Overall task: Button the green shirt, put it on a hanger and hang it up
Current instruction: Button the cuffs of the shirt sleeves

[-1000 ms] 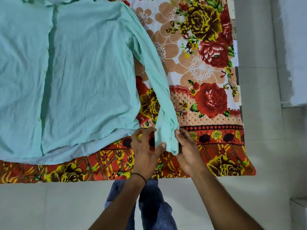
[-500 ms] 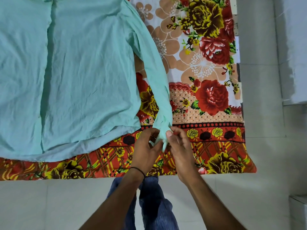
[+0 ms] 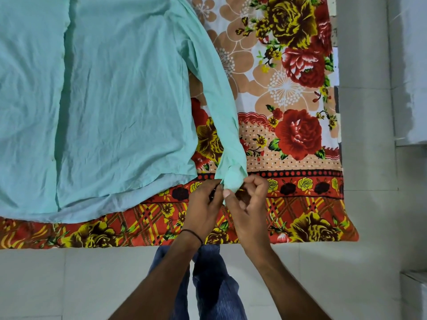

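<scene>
The green shirt (image 3: 115,100) lies flat on a floral bedsheet, its front placket running down the left side. Its right sleeve (image 3: 217,100) stretches down to the cuff (image 3: 232,179) near the bed's front edge. My left hand (image 3: 204,209) pinches the cuff from the left side. My right hand (image 3: 248,204) grips the same cuff from the right, fingers curled over it. The cuff is bunched between both hands. No hanger is in view.
The red, yellow and orange floral bedsheet (image 3: 288,135) covers the bed, whose front edge runs just below my hands. Grey tiled floor (image 3: 369,262) lies in front and to the right. My blue trousers (image 3: 215,285) show below.
The cuff lay flat between my hands a second ago. Both hands have closed in on it and gathered it into a bunch, the right hand's fingers curling over it.
</scene>
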